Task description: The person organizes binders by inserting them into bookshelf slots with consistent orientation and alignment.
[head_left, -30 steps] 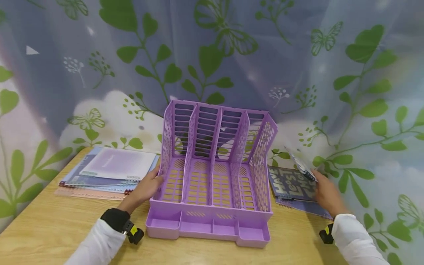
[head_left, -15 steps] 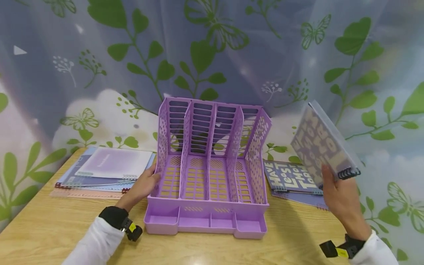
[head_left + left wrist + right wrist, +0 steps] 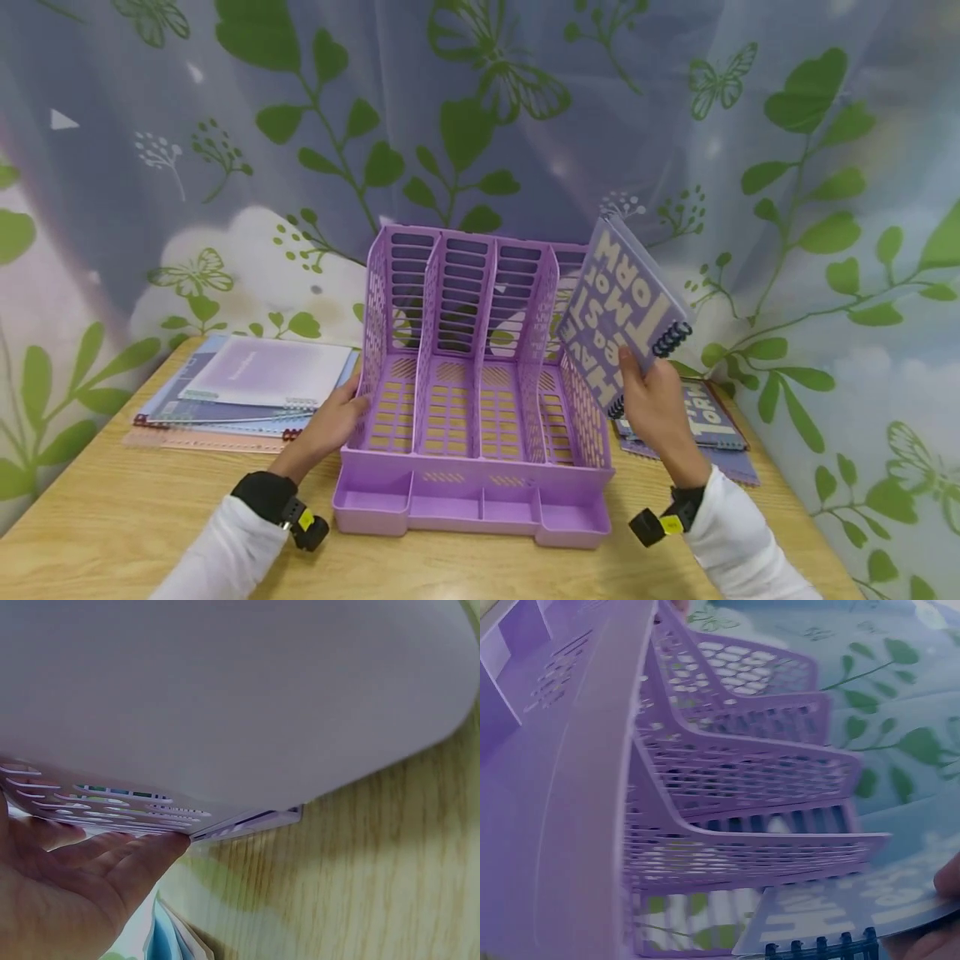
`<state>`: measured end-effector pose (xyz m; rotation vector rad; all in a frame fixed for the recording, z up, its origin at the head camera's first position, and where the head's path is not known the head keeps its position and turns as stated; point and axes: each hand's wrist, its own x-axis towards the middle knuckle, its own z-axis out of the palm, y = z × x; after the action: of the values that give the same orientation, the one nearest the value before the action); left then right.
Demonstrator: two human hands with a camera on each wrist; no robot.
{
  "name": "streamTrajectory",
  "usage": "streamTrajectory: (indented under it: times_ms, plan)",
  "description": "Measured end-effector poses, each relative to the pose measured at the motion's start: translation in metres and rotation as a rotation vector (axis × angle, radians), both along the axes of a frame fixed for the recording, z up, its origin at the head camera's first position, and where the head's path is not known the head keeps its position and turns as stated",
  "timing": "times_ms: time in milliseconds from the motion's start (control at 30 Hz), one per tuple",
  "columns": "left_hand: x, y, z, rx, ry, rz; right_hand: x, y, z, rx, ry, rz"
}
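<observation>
A purple file organizer (image 3: 472, 496) with upright dividers stands on the table. My left hand (image 3: 335, 422) touches its left side, and in the left wrist view the fingers (image 3: 142, 862) lie fairly straight along the slotted wall. With my right hand (image 3: 660, 408) I pinch a spiral notebook (image 3: 618, 312) with large pale letters, thumb on the cover. It is tilted in front of the organizer's right wall and hides part of the rightmost compartment. In the right wrist view, the notebook (image 3: 817, 907) reaches in at that compartment's edge; only parts of the right fingers show.
A stack of notebooks (image 3: 258, 375) lies to the left of the organizer. More notebooks (image 3: 712, 417) lie to its right, partly behind my right hand. Small trays (image 3: 510, 508) line the organizer's front. A leaf-patterned curtain (image 3: 420, 108) hangs behind the wooden table (image 3: 150, 517).
My right hand has lifted the notebook from the right-hand side and carried it left to the organizer's right end. The left hand has stayed at the organizer's left side.
</observation>
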<state>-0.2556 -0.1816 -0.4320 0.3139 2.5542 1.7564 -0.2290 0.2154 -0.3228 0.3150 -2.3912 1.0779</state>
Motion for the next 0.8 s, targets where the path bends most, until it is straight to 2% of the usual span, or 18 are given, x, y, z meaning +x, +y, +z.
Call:
streamTrajectory:
  times_ms: [167, 300, 367, 433, 600, 667, 700, 800]
  plan:
    - [0.0, 0.001, 0.0, 0.012, -0.012, 0.023, -0.032, -0.018, -0.017, -0.017, -0.185, -0.032]
    - [0.0, 0.001, -0.001, 0.027, -0.008, 0.025, -0.05, -0.03, -0.03, -0.003, -0.26, 0.012]
    - [0.001, 0.003, -0.002, 0.041, -0.012, 0.001, -0.053, -0.033, -0.036, 0.071, -0.281, 0.032]
    - [0.002, 0.004, -0.002, 0.056, -0.024, -0.02, -0.056, -0.034, -0.042, 0.167, -0.313, 0.086]
    - [0.004, 0.003, 0.0, 0.073, -0.032, -0.009, -0.061, -0.037, -0.051, 0.446, -0.424, 0.323]
    - [0.004, 0.002, 0.001, 0.066, -0.025, 0.001, -0.062, -0.036, -0.053, 0.534, -0.447, 0.383]
    - [0.004, 0.002, 0.001, 0.059, -0.023, 0.002, -0.061, -0.035, -0.053, 0.57, -0.456, 0.401]
    - [0.004, 0.0, 0.001, 0.055, -0.024, -0.006, -0.055, -0.031, -0.05, 0.602, -0.478, 0.386]
